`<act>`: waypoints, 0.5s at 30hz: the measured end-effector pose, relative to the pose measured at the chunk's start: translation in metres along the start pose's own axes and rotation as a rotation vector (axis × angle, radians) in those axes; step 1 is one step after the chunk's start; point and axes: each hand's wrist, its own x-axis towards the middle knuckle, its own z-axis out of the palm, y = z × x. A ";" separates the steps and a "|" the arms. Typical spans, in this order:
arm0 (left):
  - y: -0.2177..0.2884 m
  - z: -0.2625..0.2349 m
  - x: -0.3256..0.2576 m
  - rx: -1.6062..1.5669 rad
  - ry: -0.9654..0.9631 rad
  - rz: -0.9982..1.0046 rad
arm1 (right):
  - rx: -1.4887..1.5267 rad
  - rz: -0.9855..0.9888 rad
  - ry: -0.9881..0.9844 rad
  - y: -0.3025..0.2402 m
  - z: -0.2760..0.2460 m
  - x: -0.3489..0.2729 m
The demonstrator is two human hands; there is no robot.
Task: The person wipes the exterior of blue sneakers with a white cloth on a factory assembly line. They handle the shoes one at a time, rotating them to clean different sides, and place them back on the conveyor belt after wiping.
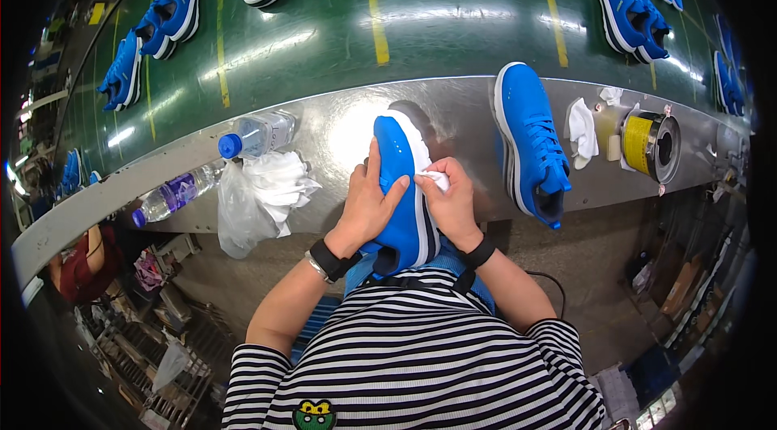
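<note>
A blue sneaker (394,156) with a white and dark sole lies tilted at the bench edge, its toe pointing away from me and its heel by my lap. My left hand (366,202) grips it from the left, fingers along the upper and thumb across it. Pinched in my right hand (450,197) is a small white cloth (437,179), pressed against the edge of the sole. A second blue sneaker (530,139), laces upward, rests on the metal bench to the right, apart from both hands.
Beyond the metal bench (461,98) runs a green conveyor belt (453,17) carrying several blue sneakers. Two bottles, one clear (263,135) and one purple-labelled (174,194), and a bag of white cloths (271,187) are at left. A crumpled cloth (581,132) and yellow-labelled tin (639,143) stand right.
</note>
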 end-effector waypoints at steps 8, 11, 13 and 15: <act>-0.005 0.002 0.000 -0.064 0.025 0.015 | 0.400 0.323 0.046 -0.007 0.003 0.004; -0.008 0.000 0.000 -0.073 0.025 0.021 | 0.385 0.287 -0.040 -0.008 -0.009 -0.003; -0.008 0.001 0.000 -0.072 0.027 0.022 | 0.202 0.184 -0.145 -0.017 -0.016 -0.007; -0.008 0.001 -0.001 -0.064 0.045 0.036 | 0.124 0.097 -0.160 -0.019 -0.017 -0.009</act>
